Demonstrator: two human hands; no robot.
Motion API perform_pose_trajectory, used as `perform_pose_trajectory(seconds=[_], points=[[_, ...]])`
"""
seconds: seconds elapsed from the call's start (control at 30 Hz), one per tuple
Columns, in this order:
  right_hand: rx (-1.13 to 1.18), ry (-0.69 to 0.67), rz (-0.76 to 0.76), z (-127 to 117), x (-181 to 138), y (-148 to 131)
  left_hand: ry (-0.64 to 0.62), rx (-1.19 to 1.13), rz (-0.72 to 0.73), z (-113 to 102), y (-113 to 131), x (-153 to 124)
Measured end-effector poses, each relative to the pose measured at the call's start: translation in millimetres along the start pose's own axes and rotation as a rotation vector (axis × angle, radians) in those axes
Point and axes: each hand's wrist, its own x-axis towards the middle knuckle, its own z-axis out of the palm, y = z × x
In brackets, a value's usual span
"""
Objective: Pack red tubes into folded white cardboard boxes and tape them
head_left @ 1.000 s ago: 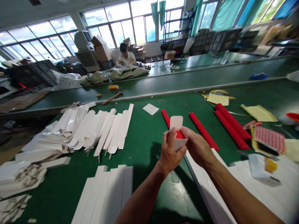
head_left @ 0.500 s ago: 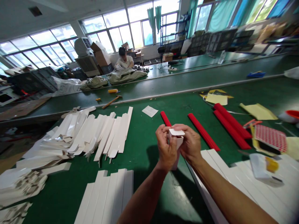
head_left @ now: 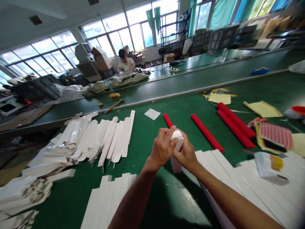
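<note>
A long narrow white cardboard box (head_left: 176, 164) stands upright on the green table, its top end (head_left: 177, 135) folded over. My left hand (head_left: 163, 144) is closed around the upper left side, thumb against the front near the top. Wrapped round the right side is my right hand (head_left: 187, 149), its thumb low on the front face. Behind my hands lies a red ribbed stick bundle (head_left: 168, 120), partly hidden, with another red bundle (head_left: 206, 132) to its right. Finished-looking white boxes (head_left: 109, 197) lie side by side at the lower left, and more white boxes (head_left: 228, 181) at the right.
Flattened white cartons (head_left: 111, 140) are heaped on the left. A tape dispenser (head_left: 271, 167) sits on the right boxes. Beyond are a sheet of red dots (head_left: 275, 135), yellow paper (head_left: 263, 108), a hammer (head_left: 114, 106) and a white slip (head_left: 152, 113). A person (head_left: 125, 62) sits across the tables.
The box's top flap, raised before, is now folded down over the end. My left hand has turned over the top, and my right hand has shifted lower on the box.
</note>
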Motion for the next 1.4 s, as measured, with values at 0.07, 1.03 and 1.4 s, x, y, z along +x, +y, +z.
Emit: perform_pose_trajectory(seconds=[0.07, 1.03, 1.4], points=[[-0.041, -0.007, -0.033, 1.4, 2.6, -1.9, -0.048, 0.019, -0.008, -6.0, 1.6, 4.7], [0.166, -0.427, -0.217, -37.7, 14.6, 1.1, -0.288, 0.449, 0.362, -15.4, 16.5, 6.5], [-0.383, 0.959, 0.93, -246.7, -72.7, 127.0, -0.099, 0.325, 0.372, -8.4, 2.5, -3.0]])
